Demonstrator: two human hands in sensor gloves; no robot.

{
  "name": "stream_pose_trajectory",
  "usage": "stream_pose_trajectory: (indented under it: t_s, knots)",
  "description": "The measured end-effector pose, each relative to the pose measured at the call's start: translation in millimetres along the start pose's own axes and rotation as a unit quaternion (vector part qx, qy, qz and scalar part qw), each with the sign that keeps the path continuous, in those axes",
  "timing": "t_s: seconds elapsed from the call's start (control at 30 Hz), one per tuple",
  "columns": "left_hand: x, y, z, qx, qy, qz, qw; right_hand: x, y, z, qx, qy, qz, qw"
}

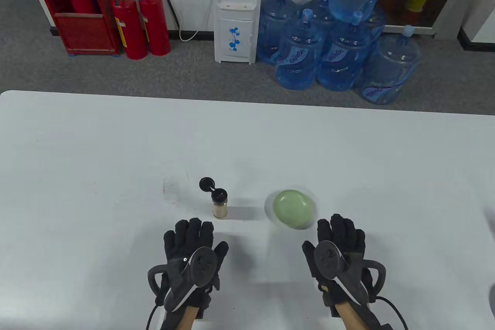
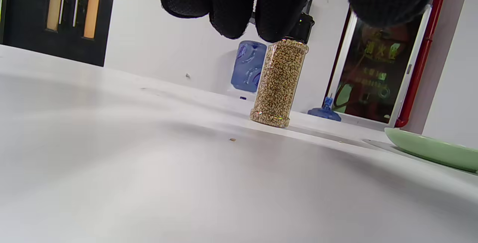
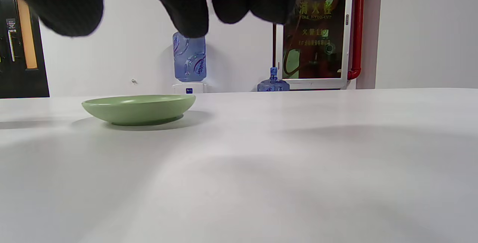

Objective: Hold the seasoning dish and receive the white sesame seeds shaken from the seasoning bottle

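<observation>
The shallow round pale-green ceramic seasoning dish (image 1: 293,208) sits flat on the white table (image 1: 116,175), right of centre and near the front edge. Its inner surface shows plain green in the table view. In the right wrist view the dish (image 3: 138,108) rests level on its base and casts a soft shadow on the table; nothing touches it.

Left of the dish and apart from it stands the small clear cylindrical seasoning bottle (image 1: 219,206), upright and filled nearly to the top with pale sesame seeds. Its black flip cap (image 1: 207,184) is hinged open and tilted back toward the far side. In the left wrist view the bottle (image 2: 278,83) stands on the table, and one stray seed (image 2: 232,139) lies on the table in front of it.

The left hand (image 1: 192,252), in a black sensor glove with a tracker on its back, hovers just short of the bottle. Its fingers (image 2: 229,8) are extended, lie close together and hold nothing.

The right hand (image 1: 337,254), gloved the same way, hovers just short of the dish, slightly to its right. Its fingers (image 3: 183,4) are extended and slightly spread, clear of the dish rim.

On the floor beyond the table stand a white water dispenser (image 1: 236,12), blue water jugs (image 1: 340,47) and red fire extinguishers (image 1: 141,22).
</observation>
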State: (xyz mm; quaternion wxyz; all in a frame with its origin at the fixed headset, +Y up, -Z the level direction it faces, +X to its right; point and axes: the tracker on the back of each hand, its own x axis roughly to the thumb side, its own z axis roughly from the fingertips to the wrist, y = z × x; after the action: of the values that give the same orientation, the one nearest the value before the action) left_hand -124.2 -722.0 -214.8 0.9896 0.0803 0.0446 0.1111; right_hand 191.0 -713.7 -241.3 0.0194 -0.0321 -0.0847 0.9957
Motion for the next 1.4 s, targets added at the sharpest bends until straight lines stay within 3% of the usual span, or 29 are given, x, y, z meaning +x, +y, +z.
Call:
stream_pose_trajectory:
  t_s: [0.6,0.77,0.9,1.17,1.4]
  knots:
    - [0,1,0,0.006,-0.001,0.003,1.0,0,0,1,0.001,0.003,0.001,1.0]
    - [0,2,0,0.012,0.002,0.0,1.0,-12,-4,-4,-0.038,0.044,-0.005,0.998]
    - [-1,5,0,0.018,0.002,0.003,1.0,-17,-4,-19,-0.032,0.06,0.008,0.998]
    - [3,3,0,0.009,-0.013,-0.001,1.0,7,3,-60,-0.018,0.071,0.08,0.994]
    - [5,3,2,0.011,-0.018,0.001,1.0,30,28,-106,0.033,0.107,0.133,0.985]
